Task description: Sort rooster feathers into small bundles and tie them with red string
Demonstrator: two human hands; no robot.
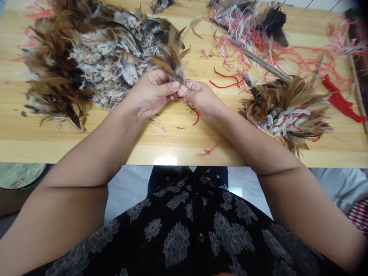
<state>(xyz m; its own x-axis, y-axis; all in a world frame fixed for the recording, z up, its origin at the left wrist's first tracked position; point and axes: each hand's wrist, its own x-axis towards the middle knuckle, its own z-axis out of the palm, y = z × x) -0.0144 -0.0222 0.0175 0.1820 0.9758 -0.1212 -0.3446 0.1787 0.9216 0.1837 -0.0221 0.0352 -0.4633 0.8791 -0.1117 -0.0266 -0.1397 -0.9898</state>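
My left hand (156,92) is closed in a pinch on the base of a small bunch of brown feathers (172,53), whose tips fan upward. Fingertip to fingertip with it, my right hand (199,97) pinches at the same quill ends. A red string (196,117) comes out beneath the fingers and curls down on the right. The exact spot where string and quills meet is hidden by my fingers. Just behind my left hand lies a large heap of brown, black and whitish feathers (106,57).
Tied feather bundles (290,111) lie to the right. Beyond them are thin sticks (261,61), tangled pink and white strips (238,27) and a hank of red string (339,99). Loose red strings (224,85) rest behind my right hand. A pink scrap (209,150) lies near the table's front edge.
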